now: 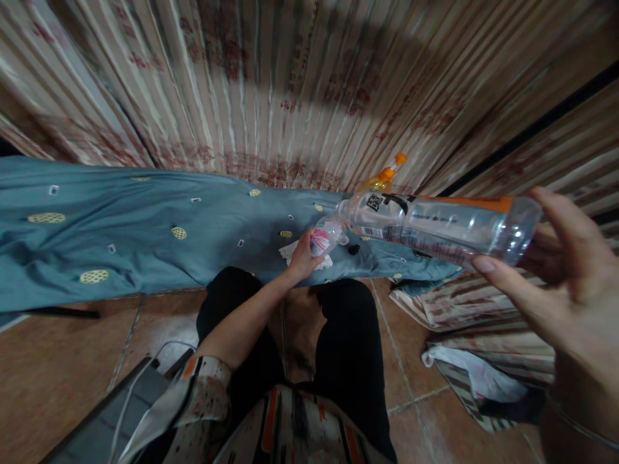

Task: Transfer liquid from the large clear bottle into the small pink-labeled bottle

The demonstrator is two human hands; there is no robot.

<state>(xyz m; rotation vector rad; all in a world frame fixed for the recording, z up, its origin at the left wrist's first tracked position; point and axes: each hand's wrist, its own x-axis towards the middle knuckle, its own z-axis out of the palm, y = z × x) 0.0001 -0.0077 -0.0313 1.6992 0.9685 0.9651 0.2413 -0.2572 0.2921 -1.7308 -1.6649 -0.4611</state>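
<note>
My right hand [570, 277] grips the base of a large clear plastic bottle [435, 225] with an orange and black label. This bottle is tipped nearly level, its neck pointing left. Its mouth meets or overlaps the top of a small clear bottle [323, 237] with a pink print; I cannot tell whether they touch. My left hand [302, 258] is wrapped round the small bottle, which leans a little over the cloth. Under it lies a white lacy paper or napkin [289, 250]. Any liquid passing between the two is too faint to make out.
Behind the large bottle stands a yellow bottle with an orange pump top [387, 174]. A small black object [354, 249] lies on the teal pineapple-print cloth [213, 212]. Pleated curtains [271, 96] rise behind. A grey box-like object with a cable [120, 403] is at lower left.
</note>
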